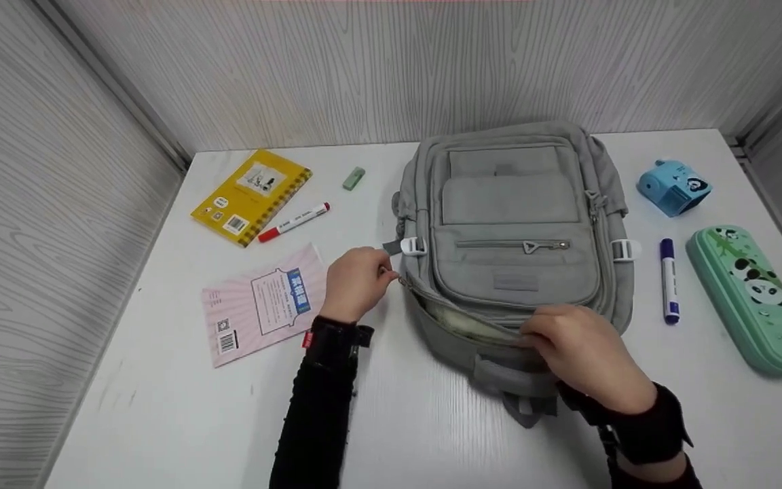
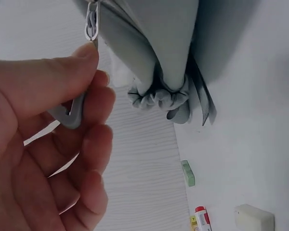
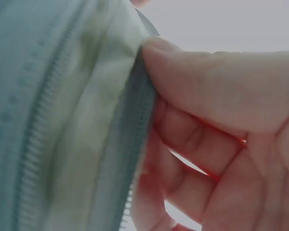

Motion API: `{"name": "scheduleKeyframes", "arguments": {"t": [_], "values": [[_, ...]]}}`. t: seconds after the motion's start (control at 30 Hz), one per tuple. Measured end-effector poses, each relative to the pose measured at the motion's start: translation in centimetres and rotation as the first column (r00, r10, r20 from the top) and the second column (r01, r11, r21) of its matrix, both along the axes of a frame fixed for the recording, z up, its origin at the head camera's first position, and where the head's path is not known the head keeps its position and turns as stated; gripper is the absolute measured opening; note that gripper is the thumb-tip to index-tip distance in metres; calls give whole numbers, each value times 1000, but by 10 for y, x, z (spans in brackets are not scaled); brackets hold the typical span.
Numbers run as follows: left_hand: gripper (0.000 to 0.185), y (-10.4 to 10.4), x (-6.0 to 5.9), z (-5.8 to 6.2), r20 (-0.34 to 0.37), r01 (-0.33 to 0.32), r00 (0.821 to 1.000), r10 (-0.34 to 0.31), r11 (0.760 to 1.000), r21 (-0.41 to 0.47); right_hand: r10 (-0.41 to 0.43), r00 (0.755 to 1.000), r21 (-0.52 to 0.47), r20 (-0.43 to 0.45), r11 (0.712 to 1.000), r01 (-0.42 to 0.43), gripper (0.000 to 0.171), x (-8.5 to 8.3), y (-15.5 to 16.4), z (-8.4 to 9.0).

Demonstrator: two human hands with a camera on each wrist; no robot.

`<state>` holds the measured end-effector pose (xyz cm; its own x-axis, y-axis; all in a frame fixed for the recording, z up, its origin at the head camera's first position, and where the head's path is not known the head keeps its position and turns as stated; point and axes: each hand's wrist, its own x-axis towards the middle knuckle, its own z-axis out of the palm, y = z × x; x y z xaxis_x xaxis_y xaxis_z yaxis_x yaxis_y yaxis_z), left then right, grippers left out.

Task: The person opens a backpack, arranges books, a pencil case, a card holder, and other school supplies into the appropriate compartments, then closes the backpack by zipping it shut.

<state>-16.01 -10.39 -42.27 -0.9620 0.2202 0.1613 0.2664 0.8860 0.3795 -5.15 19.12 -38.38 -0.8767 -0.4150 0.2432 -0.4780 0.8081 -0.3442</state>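
A grey backpack (image 1: 513,204) lies on the table, its top toward me and its main zipper partly undone, with pale lining showing in the gap. At the bag's left side my left hand (image 1: 357,282) pinches a zipper pull (image 2: 73,113) between thumb and fingers; the metal slider (image 2: 92,21) shows just past the fingertips. My right hand (image 1: 584,353) grips the edge of the opening near the top handle (image 1: 510,377). In the right wrist view, thumb and fingers hold the zipper-edged fabric (image 3: 130,110), with the cream lining (image 3: 86,130) beside it.
To the left lie a yellow notebook (image 1: 252,197), a red-capped marker (image 1: 294,222), a green eraser (image 1: 354,178) and a pink booklet (image 1: 265,305). On the right are a blue pencil sharpener (image 1: 674,188), a blue-capped marker (image 1: 669,281) and a green panda pencil case (image 1: 757,299). Wood-patterned panels surround the table.
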Motion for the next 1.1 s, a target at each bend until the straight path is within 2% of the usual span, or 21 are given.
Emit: {"name": "scheduleKeyframes", "arguments": {"t": [0.13, 0.33, 0.43, 0.57, 0.67, 0.83, 0.97, 1.1], "values": [[15, 2, -22, -4, -49, -57, 997, 54, 996, -68, -35, 998, -41, -51, 999, 33, 10, 3, 6, 5], [12, 12, -52, -16, -104, -134, 987, 118, 978, -160, -53, 984, -106, -173, 994, 34, 14, 4, 12, 7], [15, 19, -62, -23, -142, -182, 977, 158, 968, -172, -59, 975, -142, -215, 989, 29, 16, 3, 15, 7], [18, 29, -69, -28, -181, -268, 954, 241, 953, -143, -67, 968, -199, -243, 980, 18, 17, 2, 18, 6], [19, 31, -71, -28, -168, -283, 951, 259, 950, -135, -82, 966, -239, -246, 971, 21, 16, 0, 19, 5], [31, 18, -66, -21, -38, -189, 982, 185, 964, -188, -147, 963, -326, -224, 943, 68, 14, -2, 20, 5], [48, -10, -53, -10, 44, -147, 986, 160, 965, -216, -185, 955, -366, -230, 926, 91, 12, -3, 22, 5], [50, -55, -29, 2, 128, -100, 982, 138, 958, -270, -208, 952, -373, -224, 921, 114, 12, -3, 22, 6]]}}
